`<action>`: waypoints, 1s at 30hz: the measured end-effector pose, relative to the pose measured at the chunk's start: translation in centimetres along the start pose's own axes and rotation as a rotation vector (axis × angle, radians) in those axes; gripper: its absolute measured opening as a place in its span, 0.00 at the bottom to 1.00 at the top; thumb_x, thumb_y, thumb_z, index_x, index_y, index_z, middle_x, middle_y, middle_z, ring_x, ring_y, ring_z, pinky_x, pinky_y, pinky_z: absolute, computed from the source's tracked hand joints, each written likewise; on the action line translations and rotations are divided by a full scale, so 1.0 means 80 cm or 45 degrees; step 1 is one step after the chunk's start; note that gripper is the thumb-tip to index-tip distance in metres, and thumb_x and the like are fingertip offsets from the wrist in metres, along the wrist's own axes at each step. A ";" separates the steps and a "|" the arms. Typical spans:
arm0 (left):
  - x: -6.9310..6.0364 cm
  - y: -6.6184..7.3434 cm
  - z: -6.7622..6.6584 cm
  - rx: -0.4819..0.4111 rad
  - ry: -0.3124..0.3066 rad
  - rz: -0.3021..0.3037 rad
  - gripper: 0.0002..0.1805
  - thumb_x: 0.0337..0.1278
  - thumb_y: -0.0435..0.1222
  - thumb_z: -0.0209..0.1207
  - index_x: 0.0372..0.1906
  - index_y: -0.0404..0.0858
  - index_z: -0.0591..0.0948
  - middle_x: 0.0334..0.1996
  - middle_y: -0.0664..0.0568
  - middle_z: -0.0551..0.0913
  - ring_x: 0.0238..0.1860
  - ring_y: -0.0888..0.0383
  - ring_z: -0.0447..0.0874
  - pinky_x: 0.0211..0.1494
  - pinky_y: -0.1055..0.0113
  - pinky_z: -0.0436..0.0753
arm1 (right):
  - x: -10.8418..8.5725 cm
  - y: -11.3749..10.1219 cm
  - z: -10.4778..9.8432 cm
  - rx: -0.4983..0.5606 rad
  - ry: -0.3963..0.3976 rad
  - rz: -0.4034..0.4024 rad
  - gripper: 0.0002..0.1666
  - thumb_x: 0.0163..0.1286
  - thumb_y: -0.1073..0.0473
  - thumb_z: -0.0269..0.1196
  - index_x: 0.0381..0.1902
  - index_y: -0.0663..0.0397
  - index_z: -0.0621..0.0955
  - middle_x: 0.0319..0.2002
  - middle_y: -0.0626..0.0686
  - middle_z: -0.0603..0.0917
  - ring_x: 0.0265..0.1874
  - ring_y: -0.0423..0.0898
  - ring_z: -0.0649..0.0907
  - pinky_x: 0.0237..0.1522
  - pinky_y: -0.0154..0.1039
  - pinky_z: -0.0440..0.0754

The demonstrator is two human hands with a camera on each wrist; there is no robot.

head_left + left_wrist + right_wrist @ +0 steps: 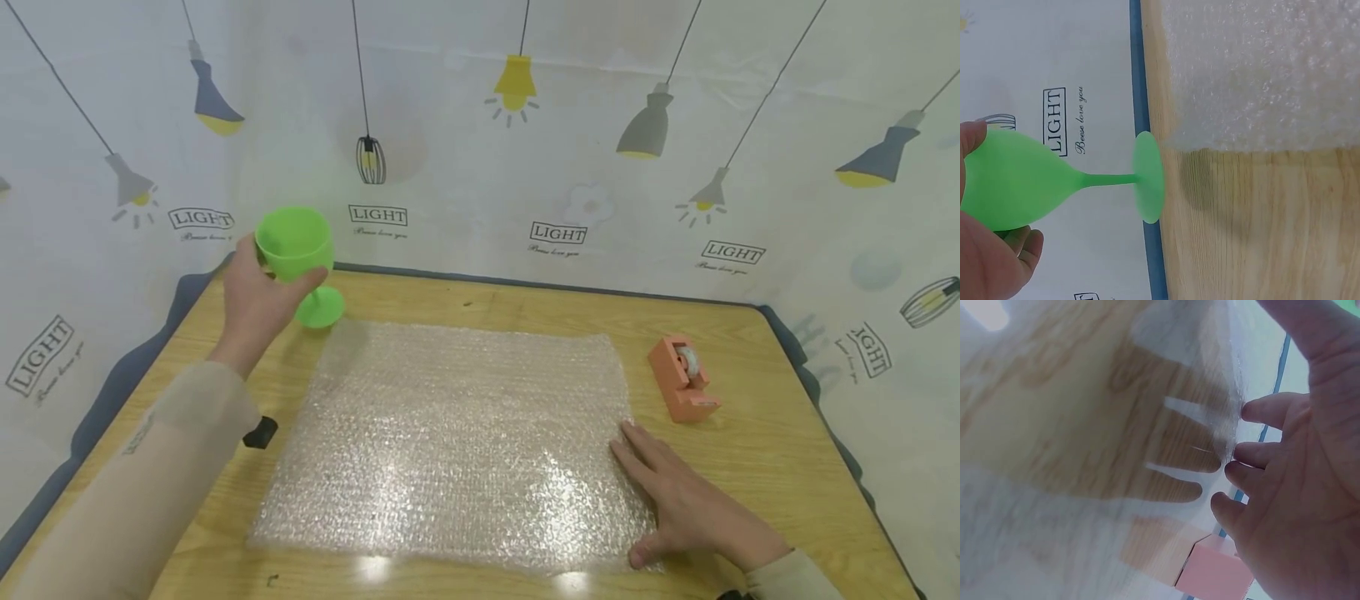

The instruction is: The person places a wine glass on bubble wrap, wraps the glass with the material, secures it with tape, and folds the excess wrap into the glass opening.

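Observation:
A bright green plastic goblet is in my left hand, whose thumb and fingers grip it around the bowl. In the left wrist view, the stem and round foot of the goblet show clear of the fingers, and its shadow lies on the wood apart from the foot. A sheet of clear bubble wrap lies flat on the table, just right of the goblet. My right hand, fingers extended, touches the sheet's right edge. The right wrist view shows the palm and several fingertips along that edge, holding nothing.
An orange tape dispenser with a roll of tape stands right of the bubble wrap, beyond my right hand. A small black object appears by my left sleeve. The wooden table borders a light-patterned curtain at the back and sides.

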State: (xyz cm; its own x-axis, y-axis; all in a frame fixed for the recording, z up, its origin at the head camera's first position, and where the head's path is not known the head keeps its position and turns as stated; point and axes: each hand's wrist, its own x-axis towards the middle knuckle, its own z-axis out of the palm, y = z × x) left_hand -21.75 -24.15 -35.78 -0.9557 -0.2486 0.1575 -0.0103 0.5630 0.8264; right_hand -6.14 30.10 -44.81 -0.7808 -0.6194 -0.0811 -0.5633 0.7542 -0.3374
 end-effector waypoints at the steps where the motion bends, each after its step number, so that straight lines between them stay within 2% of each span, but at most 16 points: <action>1: -0.002 0.000 0.000 -0.002 -0.002 0.010 0.53 0.58 0.52 0.72 0.80 0.38 0.55 0.74 0.41 0.67 0.73 0.43 0.66 0.74 0.39 0.68 | 0.000 0.000 0.000 0.000 0.002 -0.001 0.84 0.36 0.16 0.70 0.77 0.69 0.62 0.78 0.74 0.51 0.73 0.78 0.59 0.67 0.73 0.68; 11: -0.025 0.005 0.000 0.036 -0.055 0.078 0.54 0.56 0.50 0.74 0.80 0.38 0.56 0.72 0.40 0.69 0.71 0.41 0.68 0.71 0.39 0.72 | 0.002 -0.002 0.001 -0.022 0.025 -0.015 0.83 0.36 0.16 0.69 0.77 0.70 0.63 0.77 0.75 0.53 0.73 0.77 0.60 0.67 0.72 0.68; 22: -0.046 0.008 -0.001 0.034 -0.092 0.155 0.53 0.56 0.49 0.74 0.79 0.36 0.58 0.68 0.39 0.72 0.68 0.40 0.70 0.70 0.39 0.73 | 0.004 -0.004 -0.001 0.024 -0.011 0.021 0.83 0.38 0.17 0.70 0.79 0.68 0.60 0.79 0.73 0.52 0.75 0.75 0.58 0.68 0.72 0.68; 30: -0.059 0.008 -0.002 0.031 -0.143 0.167 0.51 0.55 0.49 0.75 0.77 0.37 0.61 0.68 0.39 0.74 0.68 0.41 0.72 0.70 0.39 0.73 | 0.006 -0.006 -0.002 0.053 -0.016 0.039 0.82 0.38 0.18 0.71 0.79 0.67 0.60 0.80 0.72 0.51 0.75 0.75 0.56 0.68 0.73 0.67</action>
State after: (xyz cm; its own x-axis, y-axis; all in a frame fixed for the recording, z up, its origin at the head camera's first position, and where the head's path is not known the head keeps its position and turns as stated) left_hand -17.15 -22.76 -35.91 -0.9762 -0.0828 0.2003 0.1107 0.6039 0.7893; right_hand -6.28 29.48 -44.58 -0.7937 -0.5993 -0.1039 -0.5273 0.7631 -0.3736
